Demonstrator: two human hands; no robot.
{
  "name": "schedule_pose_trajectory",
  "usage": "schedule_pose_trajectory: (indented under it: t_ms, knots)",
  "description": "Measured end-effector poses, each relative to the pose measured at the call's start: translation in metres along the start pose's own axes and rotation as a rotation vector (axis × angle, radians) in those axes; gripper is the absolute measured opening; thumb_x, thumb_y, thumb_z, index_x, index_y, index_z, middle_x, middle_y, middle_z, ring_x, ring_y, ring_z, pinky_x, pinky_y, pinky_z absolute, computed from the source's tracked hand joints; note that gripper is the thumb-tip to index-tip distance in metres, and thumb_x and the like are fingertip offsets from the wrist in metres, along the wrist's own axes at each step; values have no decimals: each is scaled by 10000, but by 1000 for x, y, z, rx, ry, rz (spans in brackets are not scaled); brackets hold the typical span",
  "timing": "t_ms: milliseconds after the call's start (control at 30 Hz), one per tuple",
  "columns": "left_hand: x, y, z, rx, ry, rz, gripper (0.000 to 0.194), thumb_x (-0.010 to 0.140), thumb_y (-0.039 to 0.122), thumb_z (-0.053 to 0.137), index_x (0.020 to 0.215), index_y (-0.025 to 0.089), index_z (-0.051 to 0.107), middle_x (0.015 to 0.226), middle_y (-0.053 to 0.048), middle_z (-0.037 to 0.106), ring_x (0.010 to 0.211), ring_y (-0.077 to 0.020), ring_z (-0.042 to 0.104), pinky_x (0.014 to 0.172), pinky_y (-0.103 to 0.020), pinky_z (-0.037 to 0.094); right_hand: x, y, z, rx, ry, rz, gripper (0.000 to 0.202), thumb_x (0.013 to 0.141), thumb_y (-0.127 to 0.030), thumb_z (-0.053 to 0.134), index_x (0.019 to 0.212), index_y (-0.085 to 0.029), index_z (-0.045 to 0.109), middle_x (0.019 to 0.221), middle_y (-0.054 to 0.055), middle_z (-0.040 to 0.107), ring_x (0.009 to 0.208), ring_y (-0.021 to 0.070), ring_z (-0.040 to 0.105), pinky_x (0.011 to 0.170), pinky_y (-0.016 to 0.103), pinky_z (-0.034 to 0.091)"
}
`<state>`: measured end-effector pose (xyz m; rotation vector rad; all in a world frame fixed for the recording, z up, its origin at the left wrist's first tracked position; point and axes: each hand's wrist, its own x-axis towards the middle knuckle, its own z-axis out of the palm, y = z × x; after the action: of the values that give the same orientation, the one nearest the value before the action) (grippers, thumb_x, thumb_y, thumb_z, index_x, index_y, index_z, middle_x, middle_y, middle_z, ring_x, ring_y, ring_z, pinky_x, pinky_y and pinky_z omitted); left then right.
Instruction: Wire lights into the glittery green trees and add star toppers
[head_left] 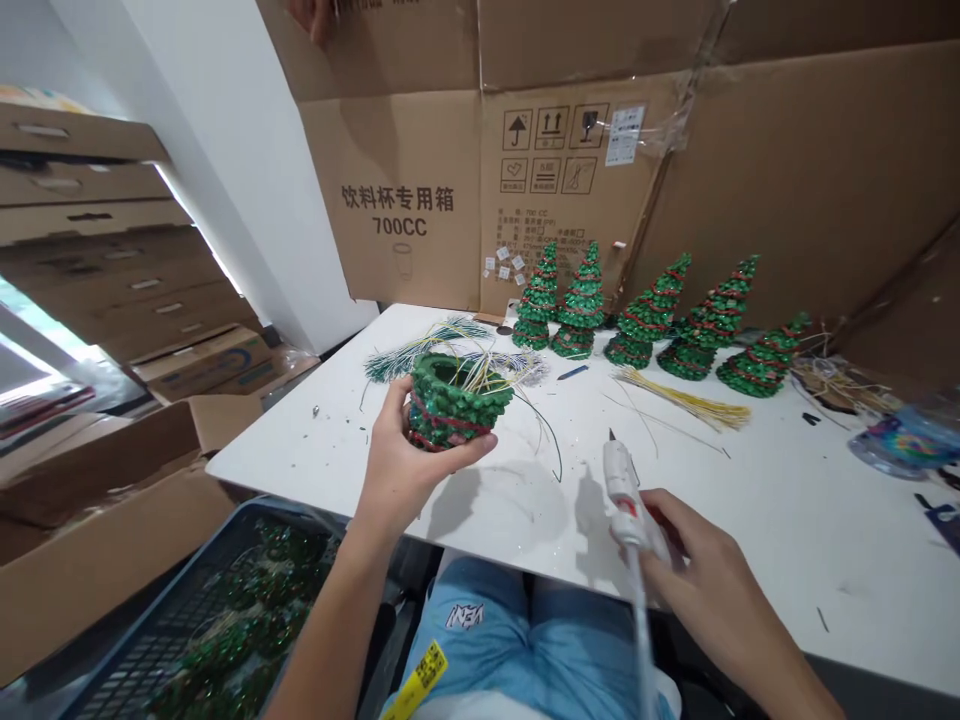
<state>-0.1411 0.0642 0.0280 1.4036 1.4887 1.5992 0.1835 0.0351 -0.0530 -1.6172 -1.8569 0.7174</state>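
My left hand [409, 450] is wrapped round a green tinsel Christmas tree piece [457, 415] with red trim, held above the white table with its hollow opening tilted up. Thin wires stick up at that opening; whether they are inside it or behind it I cannot tell. A white hot glue gun [625, 490] is gripped in my right hand [694, 550], its dark nozzle pointing up and away from me. A long translucent stick trails from the gun's rear toward my lap. The two hands are apart, with the nozzle to the right of the tree piece.
Several finished-looking tinsel trees [576, 300] stand along the back of the white table [300, 440]. Green wires [386, 362] and yellow wires [690, 400] lie in bundles. Cardboard boxes [416, 150] wall the back. A blue crate [112, 650] with green tinsel pieces sits lower left.
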Motion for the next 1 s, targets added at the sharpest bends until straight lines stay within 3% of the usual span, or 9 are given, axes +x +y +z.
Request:
schedule_pose_trajectory:
  t_ms: [133, 467, 733, 833, 1000]
  knots:
    - [-3, 2, 1, -20, -25, -44, 763, 613, 385, 1072, 1244, 250, 663, 1074, -39, 813, 1007, -315, 820, 888, -470, 710, 8, 7, 12, -98, 121, 70, 366, 917, -595, 651, 1100, -287, 726, 1110, 67, 807, 993, 327, 735, 895, 444, 520]
    - [-5, 9, 1, 57, -134, -169, 672, 651, 442, 1044, 1185, 260, 677, 922, -15, 803, 821, -271, 793, 709, -404, 655, 14, 17, 26, -143, 153, 160, 442, 906, -690, 584, 1078, -289, 656, 1093, 86, 792, 1052, 358, 744, 907, 468, 528]
    - [-6, 1, 6, 194, -184, -219, 836, 624, 558, 1040, 1297, 260, 643, 942, -32, 816, 741, -267, 754, 610, -388, 598, 11, 13, 25, -210, 137, 209, 529, 905, -757, 557, 1155, -296, 622, 1133, 100, 795, 1131, 367, 754, 924, 454, 545]
    - [-8, -4, 8, 288, -173, -124, 907, 618, 564, 1041, 1361, 263, 616, 929, -14, 801, 774, -281, 762, 680, -415, 612, 11, 9, 27, -264, 159, 259, 537, 920, -774, 533, 1153, -297, 607, 1115, 125, 808, 1121, 415, 764, 883, 477, 547]
    - [-10, -8, 11, 527, -123, 251, 829, 666, 278, 1010, 1385, 281, 598, 1208, -45, 797, 1046, -315, 781, 915, -470, 613, 9, 6, 29, -344, 198, 318, 528, 980, -758, 433, 1175, -286, 567, 1241, 178, 811, 1077, 480, 772, 813, 520, 542]
